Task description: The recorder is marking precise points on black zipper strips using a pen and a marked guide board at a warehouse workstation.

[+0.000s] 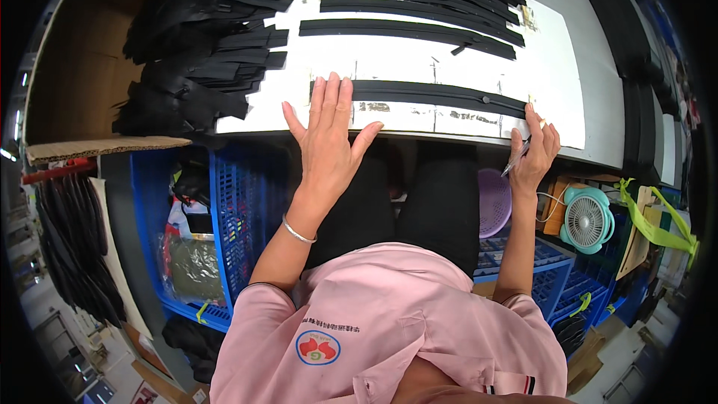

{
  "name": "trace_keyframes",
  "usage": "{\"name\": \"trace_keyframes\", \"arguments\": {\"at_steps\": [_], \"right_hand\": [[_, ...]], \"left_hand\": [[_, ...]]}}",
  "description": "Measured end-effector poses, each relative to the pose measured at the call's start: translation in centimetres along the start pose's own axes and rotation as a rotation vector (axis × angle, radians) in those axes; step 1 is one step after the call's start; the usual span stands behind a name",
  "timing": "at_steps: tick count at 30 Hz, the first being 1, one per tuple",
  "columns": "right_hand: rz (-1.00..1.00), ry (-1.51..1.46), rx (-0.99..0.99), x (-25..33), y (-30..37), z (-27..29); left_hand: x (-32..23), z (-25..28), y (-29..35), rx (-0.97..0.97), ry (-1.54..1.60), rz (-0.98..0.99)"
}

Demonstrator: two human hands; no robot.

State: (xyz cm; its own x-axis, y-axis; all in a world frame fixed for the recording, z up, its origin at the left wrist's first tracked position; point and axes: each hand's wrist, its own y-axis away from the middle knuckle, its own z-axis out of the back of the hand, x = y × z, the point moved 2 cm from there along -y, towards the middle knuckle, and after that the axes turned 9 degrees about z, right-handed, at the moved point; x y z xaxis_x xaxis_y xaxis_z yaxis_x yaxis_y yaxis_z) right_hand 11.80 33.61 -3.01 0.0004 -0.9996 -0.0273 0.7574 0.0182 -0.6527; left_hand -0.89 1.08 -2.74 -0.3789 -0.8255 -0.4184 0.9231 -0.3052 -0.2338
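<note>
A black zipper strip (426,94) lies straight across a marked white board (329,56) near the table's front edge, its round slider toward the right end. My left hand (327,123) lies flat with fingers spread, its fingertips over the strip's left end. At the other end, my right hand (535,153) touches the tip of the strip with its index finger. Tucked in that hand is a slim pen (516,161), point downward; part of it is hidden by the fingers. Several more black zipper strips (407,28) lie in rows farther back on the board.
Bundles of black zipper strips (202,52) are heaped at the left beside a cardboard box (82,52). Below the table stand blue crates (224,217), a purple basket (493,202) and a small green fan (587,221). Dark strips (639,120) hang along the right side.
</note>
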Motion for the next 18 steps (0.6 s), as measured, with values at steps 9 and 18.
{"name": "trace_keyframes", "arguments": {"at_steps": [9, 18], "right_hand": [[-0.227, -0.580, -0.054, 8.5, -6.5, -1.3], [-0.536, -1.285, 0.214, 16.7, -13.2, -6.3]], "left_hand": [[0.0, 0.1, -0.1, -0.058, 0.042, 0.007], [0.1, 0.3, -0.2, -0.068, 0.054, -0.008]]}}
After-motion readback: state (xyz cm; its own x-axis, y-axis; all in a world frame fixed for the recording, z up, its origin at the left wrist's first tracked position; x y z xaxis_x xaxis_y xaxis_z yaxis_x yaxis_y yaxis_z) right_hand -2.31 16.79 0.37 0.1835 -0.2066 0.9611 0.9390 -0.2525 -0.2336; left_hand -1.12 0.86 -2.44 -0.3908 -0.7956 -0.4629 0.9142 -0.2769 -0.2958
